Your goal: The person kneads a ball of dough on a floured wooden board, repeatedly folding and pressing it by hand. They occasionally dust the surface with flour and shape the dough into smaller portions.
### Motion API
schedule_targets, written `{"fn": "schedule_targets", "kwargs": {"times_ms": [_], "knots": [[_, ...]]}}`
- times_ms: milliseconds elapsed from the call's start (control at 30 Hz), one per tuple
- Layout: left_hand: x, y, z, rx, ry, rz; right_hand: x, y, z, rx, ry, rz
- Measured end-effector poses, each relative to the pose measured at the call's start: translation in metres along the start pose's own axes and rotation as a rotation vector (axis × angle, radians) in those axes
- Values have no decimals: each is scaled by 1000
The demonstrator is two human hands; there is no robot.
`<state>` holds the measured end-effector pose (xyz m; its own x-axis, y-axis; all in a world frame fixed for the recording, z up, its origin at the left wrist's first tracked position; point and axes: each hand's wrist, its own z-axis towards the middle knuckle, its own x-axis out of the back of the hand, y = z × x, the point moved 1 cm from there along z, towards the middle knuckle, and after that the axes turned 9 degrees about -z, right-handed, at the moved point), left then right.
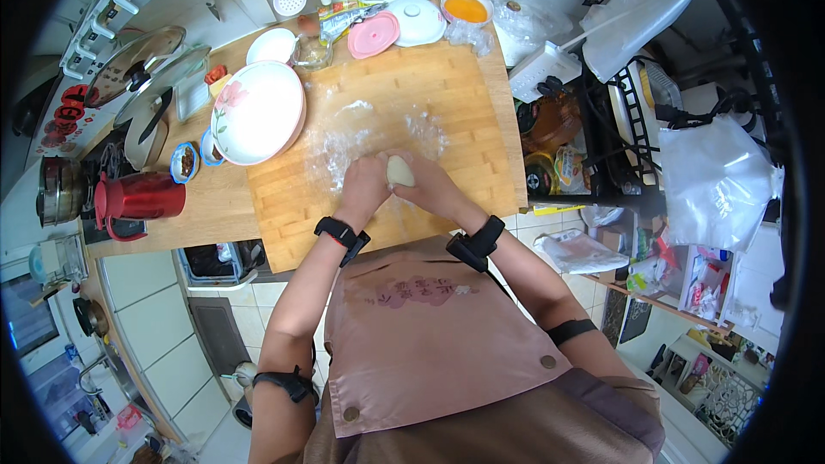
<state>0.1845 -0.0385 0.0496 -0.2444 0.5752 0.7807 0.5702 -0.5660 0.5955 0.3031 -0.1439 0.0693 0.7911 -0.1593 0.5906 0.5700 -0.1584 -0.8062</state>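
Observation:
A small pale lump of dough [401, 171] sits between my two hands, over the front half of a wooden board [445, 84]. My right hand [425, 182] grips the dough, its thumb lying along the near side. Against the dough's left side rests my left hand [364, 182], fingers curled; how much of the dough it holds is hidden. White flour [341, 148] is smeared on the board beyond and to the left of my hands, with another dusting [425, 132] farther right.
A large white bowl with a flower pattern [261, 116] overlaps the board's left edge. Behind the board stand a pink lid [374, 35], a white lid [417, 22] and a bowl of orange liquid [466, 8]. A red jug [145, 196] is at left; a power strip [544, 71] at right.

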Motion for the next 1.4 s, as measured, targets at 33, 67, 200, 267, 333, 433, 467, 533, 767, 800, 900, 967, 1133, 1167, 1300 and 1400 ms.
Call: {"fn": "schedule_targets", "kwargs": {"times_ms": [33,67,200,267,333,433,467,533,767,800,900,967,1133,1167,1300,1400], "knots": [[2,2,-2,-14,10,-24,0,0,-2,27,22,16],[3,4,-4,-16,3,-53,0,0,-3,48,21,18],[12,12,-10,-41,-6,-224,4,1,-5,26,-21,24],[15,16,-9,-47,3,-202,7,0,-4,2,-41,0],[14,16,-8,2,-28,-177,8,-1,-2,-21,-57,-47],[12,9,-7,43,-97,-153,10,-1,2,-89,-91,-3],[12,5,-7,-27,-85,-170,11,0,4,-64,-71,-17],[12,-3,-8,-122,-76,-191,13,2,9,-26,-23,-49],[-3,-3,-8,-39,45,-748,16,17,31,12,-161,-32],[-6,0,-8,-1,124,-754,16,17,32,18,-155,-24],[-13,5,-7,-46,210,-706,18,15,33,-32,-182,-42],[-18,4,-3,-59,156,-649,21,12,31,-78,-207,-74],[-32,-4,13,-79,-6,-565,33,11,19,-95,-75,-460],[-35,-6,14,-108,-25,-473,34,13,16,-39,-54,-408],[-43,-7,16,-279,4,-394,30,29,13,136,-97,-184],[-48,-5,15,-164,81,-220,20,43,11,85,-135,-67]]}}
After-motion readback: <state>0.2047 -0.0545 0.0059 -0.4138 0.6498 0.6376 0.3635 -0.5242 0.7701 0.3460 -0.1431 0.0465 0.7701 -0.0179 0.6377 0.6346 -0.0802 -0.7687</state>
